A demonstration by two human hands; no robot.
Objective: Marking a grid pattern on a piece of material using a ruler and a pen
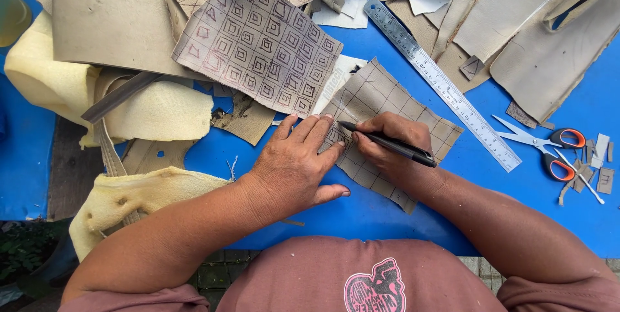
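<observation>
Covering a blue table (387,215), beige scraps (116,15), foam (155,112), ruler (445,86), scissors (549,147)

right hand (387,141) gripping pen (386,143), gridded leather piece (387,102)

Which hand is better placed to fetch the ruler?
Probably the right hand: the ruler lies on its side, just beyond it. It holds a pen, though. The left hand lies flat on the gridded piece.
</observation>
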